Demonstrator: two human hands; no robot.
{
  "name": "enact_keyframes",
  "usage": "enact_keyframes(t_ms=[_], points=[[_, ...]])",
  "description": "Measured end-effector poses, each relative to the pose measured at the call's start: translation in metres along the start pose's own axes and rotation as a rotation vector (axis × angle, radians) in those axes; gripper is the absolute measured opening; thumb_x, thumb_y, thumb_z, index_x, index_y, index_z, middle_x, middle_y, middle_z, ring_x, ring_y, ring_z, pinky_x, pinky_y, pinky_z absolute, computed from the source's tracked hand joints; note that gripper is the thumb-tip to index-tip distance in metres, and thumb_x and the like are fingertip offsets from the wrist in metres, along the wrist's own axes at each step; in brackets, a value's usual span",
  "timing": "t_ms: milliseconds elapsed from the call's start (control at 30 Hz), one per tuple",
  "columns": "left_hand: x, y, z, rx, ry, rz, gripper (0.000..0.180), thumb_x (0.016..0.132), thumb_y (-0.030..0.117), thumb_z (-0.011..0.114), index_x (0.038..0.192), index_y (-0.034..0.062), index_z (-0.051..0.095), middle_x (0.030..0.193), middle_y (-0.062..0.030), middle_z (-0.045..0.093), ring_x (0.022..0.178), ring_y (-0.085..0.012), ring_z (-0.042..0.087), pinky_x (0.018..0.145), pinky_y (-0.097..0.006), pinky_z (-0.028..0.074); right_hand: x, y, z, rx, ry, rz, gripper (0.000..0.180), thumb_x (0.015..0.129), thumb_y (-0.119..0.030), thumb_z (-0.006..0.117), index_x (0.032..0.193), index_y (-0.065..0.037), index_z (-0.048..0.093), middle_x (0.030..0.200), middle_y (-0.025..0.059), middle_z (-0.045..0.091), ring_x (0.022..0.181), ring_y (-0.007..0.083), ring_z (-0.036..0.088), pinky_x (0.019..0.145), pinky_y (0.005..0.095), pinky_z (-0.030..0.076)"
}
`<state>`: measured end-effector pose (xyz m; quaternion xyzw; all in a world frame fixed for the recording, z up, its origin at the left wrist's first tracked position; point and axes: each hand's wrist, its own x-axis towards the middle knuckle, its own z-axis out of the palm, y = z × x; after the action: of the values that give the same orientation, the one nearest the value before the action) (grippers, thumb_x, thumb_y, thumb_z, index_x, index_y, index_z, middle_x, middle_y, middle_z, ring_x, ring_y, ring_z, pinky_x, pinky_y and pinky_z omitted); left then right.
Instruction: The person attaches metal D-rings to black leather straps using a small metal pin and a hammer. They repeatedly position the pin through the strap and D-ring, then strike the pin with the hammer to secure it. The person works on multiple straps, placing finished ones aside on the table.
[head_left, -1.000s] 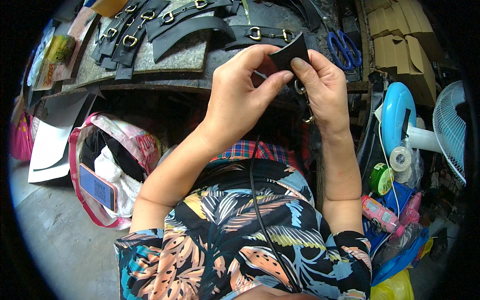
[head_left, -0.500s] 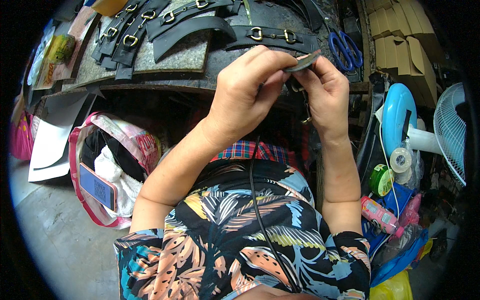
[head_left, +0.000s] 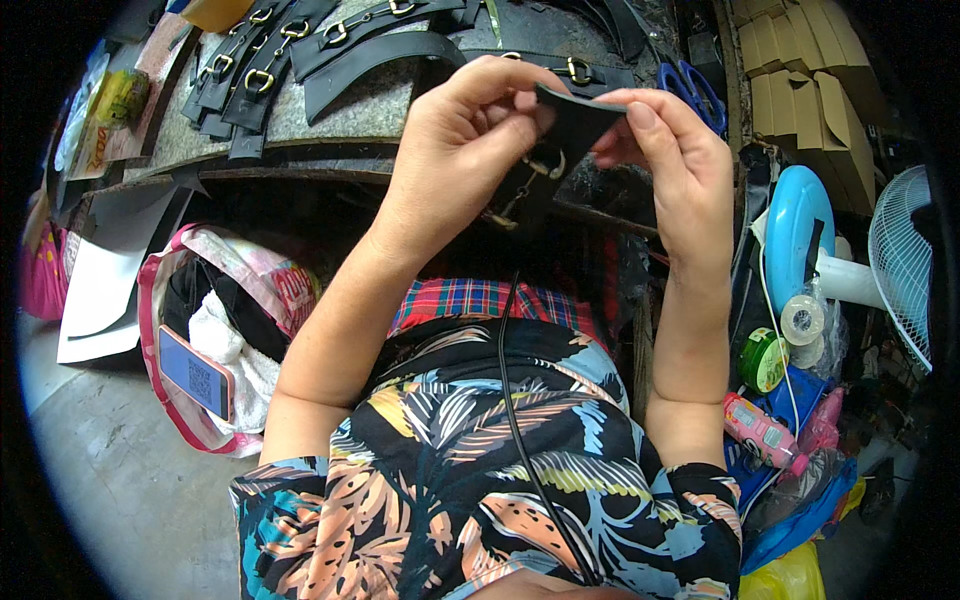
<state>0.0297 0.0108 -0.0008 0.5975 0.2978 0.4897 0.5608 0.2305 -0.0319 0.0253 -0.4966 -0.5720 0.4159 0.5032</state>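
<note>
Two hands raised over the near edge of the worktop (head_left: 330,110), both pinching one small black leather piece (head_left: 575,120). Left hand (head_left: 465,140) coming in from the left of the piece, fingers (head_left: 500,80) curled and pressed on its left end, thumb beneath. Right hand (head_left: 680,160) on the other side, fingers (head_left: 645,120) closed on the right edge of the piece, forefinger along the top. Metal buckle (head_left: 545,165) hanging just under the piece, between the two hands. Beyond the piece, farther up on the worktop, a row of black straps (head_left: 380,50) with gold-coloured buckles, lying flat side by side. Right of the piece, blue-handled scissors (head_left: 695,90), and past them stacked cardboard boxes (head_left: 800,60). Lower right of the piece, a blue-and-white fan (head_left: 880,270), a roll of clear tape (head_left: 802,318), a green spool (head_left: 765,358) and a pink bottle (head_left: 762,432). Lower left of the piece, on the floor, a pink-trimmed bag (head_left: 200,350) with a white cloth and a phone (head_left: 196,372) resting on top. Straight below the piece, a plaid cloth (head_left: 480,300) across the lap and a leaf-print shirt (head_left: 480,470).
</note>
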Motion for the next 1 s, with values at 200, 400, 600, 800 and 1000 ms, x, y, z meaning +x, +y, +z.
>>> enact_keyframes(t_ms=[200,400,600,800,1000], points=[[-0.001,0.005,0.001,0.082,-0.084,0.001,0.02,0.096,0.001,0.071,0.116,-0.0006,0.072,0.098,-0.0001,0.071,0.09,-0.0042,0.063,0.082,-0.021,0.051,0.008,0.019,-0.006,0.321,-0.284,0.168,0.025,0.105,-0.022,0.064,0.109,0.001,0.072,0.093,0.0032,0.073,0.08,0.0102,0.071,0.073,0.0229,0.058],[0.0,0.002,-0.001,0.212,-0.081,-0.011,0.015,0.096,0.002,0.071,0.11,-0.0015,0.073,0.098,-0.0023,0.073,0.093,-0.0076,0.067,0.084,-0.022,0.052,-0.001,0.019,0.004,0.074,-0.035,0.105,0.015,0.104,-0.015,0.065,0.102,-0.002,0.074,0.082,-0.0025,0.068,0.07,0.0024,0.059,0.061,0.0182,0.047],[0.003,0.003,0.001,0.337,-0.145,0.211,0.015,0.095,-0.001,0.069,0.11,-0.0022,0.073,0.101,-0.0035,0.071,0.097,-0.0091,0.066,0.086,-0.023,0.051,-0.004,0.021,0.009,0.334,0.156,0.136,0.014,0.104,-0.017,0.066,0.1,-0.005,0.073,0.078,-0.0039,0.065,0.064,0.0015,0.053,0.056,0.0178,0.042],[0.007,0.0,0.0,0.319,-0.128,0.101,0.014,0.094,-0.002,0.069,0.107,-0.0018,0.073,0.092,-0.0066,0.068,0.089,-0.0163,0.067,0.081,-0.028,0.052,-0.006,0.012,0.001,0.041,0.149,0.1,0.021,0.106,-0.022,0.064,0.11,-0.005,0.074,0.085,-0.0023,0.068,0.066,0.0014,0.052,0.058,0.0176,0.042],[0.019,-0.005,0.001,0.779,-0.133,0.449,0.021,0.089,0.0,0.073,0.11,0.0049,0.074,0.098,-0.0117,0.069,0.092,-0.0284,0.068,0.082,-0.037,0.054,-0.016,0.012,-0.007,-0.342,-0.007,0.141,0.026,0.097,-0.001,0.07,0.123,0.0,0.069,0.1,0.0003,0.069,0.091,0.0037,0.061,0.08,0.0181,0.048]])
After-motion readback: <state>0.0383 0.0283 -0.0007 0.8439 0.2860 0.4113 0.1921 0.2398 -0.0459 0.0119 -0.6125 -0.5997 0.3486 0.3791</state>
